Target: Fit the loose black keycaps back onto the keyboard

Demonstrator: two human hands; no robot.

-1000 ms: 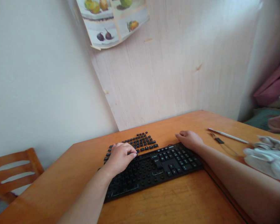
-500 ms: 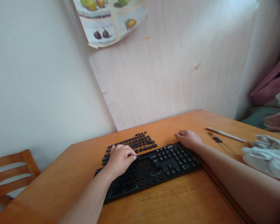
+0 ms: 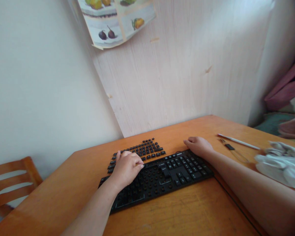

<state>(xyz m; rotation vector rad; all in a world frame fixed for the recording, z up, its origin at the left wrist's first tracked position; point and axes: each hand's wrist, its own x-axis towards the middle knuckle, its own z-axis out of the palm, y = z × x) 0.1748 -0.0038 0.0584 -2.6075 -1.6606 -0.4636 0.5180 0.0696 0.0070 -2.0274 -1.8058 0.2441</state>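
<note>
A black computer keyboard lies at a slant on the table; its left and middle part is stripped of most keycaps, while the right part still has them. My left hand is over its upper left area, thumb and forefinger pinched together at the top row; whatever is between the fingertips is too small to make out. Loose black keycaps lie in rows behind the keyboard, some hidden by that hand. At the far right corner, my right hand rests with curled fingers, its palm side hidden and its wrist by the keyboard's edge.
Right of the keyboard lie a wire keycap puller with a black middle and a white pencil-like stick. A crumpled pale cloth sits at the table's right. A cable runs under my right forearm. A wooden chair stands left.
</note>
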